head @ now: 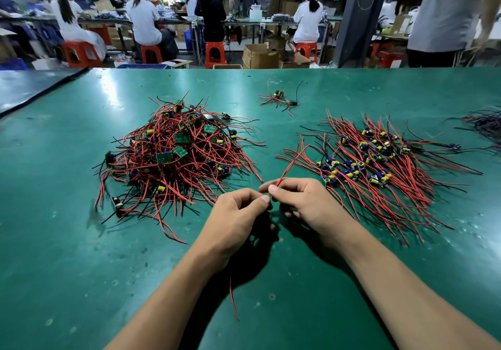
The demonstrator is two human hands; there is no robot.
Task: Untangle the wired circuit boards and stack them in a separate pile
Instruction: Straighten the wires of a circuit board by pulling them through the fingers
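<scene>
A tangled heap of small circuit boards with red and black wires [177,157] lies on the green table to the left. To the right, a flatter pile of sorted boards [376,170] has its wires combed in one direction. My left hand [238,214] and my right hand [301,200] meet between the two piles, near the table's front. Both pinch the red wires [288,168] of one board, and these wires stick up and away from my fingers. The board itself is hidden under my hands. One red wire [233,301] hangs down below my left wrist.
A few loose wired boards [279,98] lie further back at the centre. Another dark bundle of wires [485,124] lies at the right edge. The green table [81,268] ends at a far edge [379,69], beyond which several people sit on red stools at workbenches.
</scene>
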